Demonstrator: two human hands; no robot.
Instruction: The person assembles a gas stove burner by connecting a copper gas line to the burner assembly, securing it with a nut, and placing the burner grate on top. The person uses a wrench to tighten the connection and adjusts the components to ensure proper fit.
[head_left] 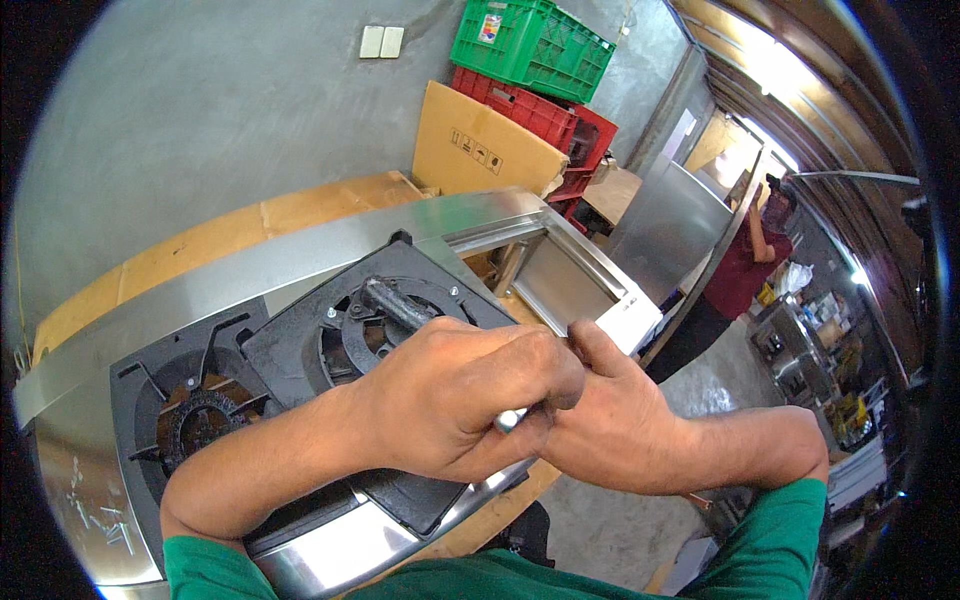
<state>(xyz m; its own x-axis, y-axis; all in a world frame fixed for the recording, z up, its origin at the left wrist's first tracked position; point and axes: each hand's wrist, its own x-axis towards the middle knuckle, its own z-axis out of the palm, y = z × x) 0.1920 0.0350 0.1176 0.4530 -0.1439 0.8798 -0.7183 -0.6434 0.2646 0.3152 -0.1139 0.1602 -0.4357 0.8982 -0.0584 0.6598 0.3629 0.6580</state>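
Both my hands are raised close together over the stove. My left hand (470, 395) is closed round a shiny metal piece, perhaps a tool end (510, 419), whose tip pokes out of the fist. Pressed up against it, my right hand (620, 425) is curled with the thumb up; what its fingers grip is hidden. Beneath them a black burner plate (290, 335) lies tilted, with a dark cylindrical pipe (395, 303) and small bolts on it. To its left is another black burner (205, 425) set in the steel stove top (75, 465).
Loose screws (105, 525) lie on the steel at left. An open frame section (570, 280) is at the stove's right. Behind stand a cardboard sheet (485, 140), red crates (515, 105) and a green crate (530, 45). A person in dark red (750, 250) stands by a metal sheet (670, 225).
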